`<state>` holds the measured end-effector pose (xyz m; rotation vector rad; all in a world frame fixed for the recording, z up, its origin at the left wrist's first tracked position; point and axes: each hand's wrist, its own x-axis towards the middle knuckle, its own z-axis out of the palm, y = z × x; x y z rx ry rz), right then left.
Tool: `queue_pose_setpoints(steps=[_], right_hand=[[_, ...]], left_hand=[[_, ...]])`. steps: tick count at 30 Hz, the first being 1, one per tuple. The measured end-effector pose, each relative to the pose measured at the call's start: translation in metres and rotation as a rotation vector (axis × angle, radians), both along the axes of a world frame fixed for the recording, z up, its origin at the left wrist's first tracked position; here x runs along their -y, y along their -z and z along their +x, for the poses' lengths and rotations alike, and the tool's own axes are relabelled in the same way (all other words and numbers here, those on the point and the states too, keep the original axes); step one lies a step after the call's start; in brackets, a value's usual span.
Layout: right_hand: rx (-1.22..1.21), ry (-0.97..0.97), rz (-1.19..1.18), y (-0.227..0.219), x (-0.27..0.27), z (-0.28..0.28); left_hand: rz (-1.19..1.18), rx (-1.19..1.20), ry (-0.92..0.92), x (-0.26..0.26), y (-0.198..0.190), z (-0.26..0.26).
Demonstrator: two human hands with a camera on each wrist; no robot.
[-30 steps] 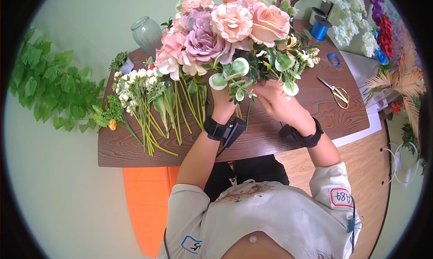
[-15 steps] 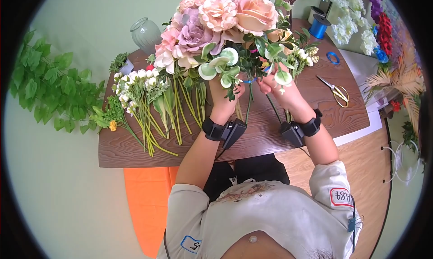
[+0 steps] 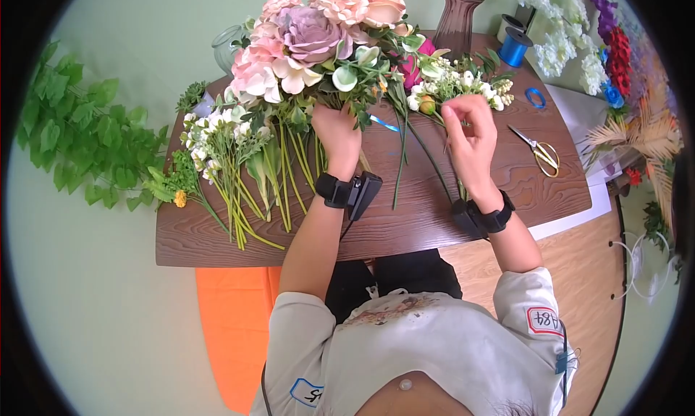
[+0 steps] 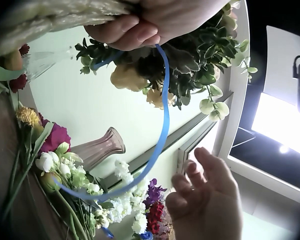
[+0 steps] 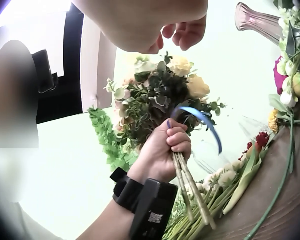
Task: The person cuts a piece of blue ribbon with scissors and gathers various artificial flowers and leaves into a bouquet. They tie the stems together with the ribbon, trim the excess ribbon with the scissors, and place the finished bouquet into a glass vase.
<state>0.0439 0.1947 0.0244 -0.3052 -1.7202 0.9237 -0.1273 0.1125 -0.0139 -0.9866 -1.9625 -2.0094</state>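
My left hand grips the stems of a large bouquet of pink and mauve artificial flowers, right below the blooms. From that fist a blue ribbon comes out and curves away, its far end loose. My right hand is raised to the right of the bouquet, fingers loosely bent and nothing between them. Behind its fingertips lie small white flowers and a green-yellow bud. In the left wrist view the right hand appears apart from the ribbon.
Loose white flowers with green stems lie at the table's left. Gold-handled scissors, a blue ribbon loop and a blue spool are on the right. A purplish glass vase and a clear one stand behind.
The bouquet and left hand have shifted left, uncovering a magenta flower and the purplish vase. My right hand has left the ribbon by the stems and moved to the right.
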Motion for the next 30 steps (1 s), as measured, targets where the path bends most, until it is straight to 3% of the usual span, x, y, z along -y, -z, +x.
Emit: queue_pose_setpoints(steps=[3, 5, 6, 8, 11, 17, 22, 30], right_hand=[[0.196, -0.226, 0.114, -0.008, 0.013, 0.001], [0.513, -0.503, -0.268, -0.018, 0.021, -0.004], [0.511, -0.501, -0.269, -0.016, 0.022, -0.01], [0.474, -0.656, -0.593, -0.009, 0.016, -0.025], [0.478, -0.621, -0.76, -0.012, 0.009, -0.038], [0.466, -0.611, -0.767, -0.008, 0.0, -0.053], [0.375, -0.6, -0.85, -0.005, 0.003, -0.057], [0.368, -0.583, -0.887, -0.004, -0.001, -0.063]], left_hand=[[-0.167, 0.007, 0.0, 0.008, -0.017, 0.01], [-0.22, -0.024, -0.083, 0.001, -0.008, 0.003], [-0.15, 0.033, -0.086, 0.0, -0.013, 0.008], [-0.079, 0.086, -0.088, -0.002, -0.018, 0.014], [-0.162, 0.067, -0.146, -0.002, -0.02, 0.017], [-0.058, 0.04, -0.083, -0.001, -0.018, 0.023], [-0.074, 0.22, 0.002, 0.0, -0.02, 0.026], [-0.109, 0.261, -0.013, -0.007, -0.005, 0.018]])
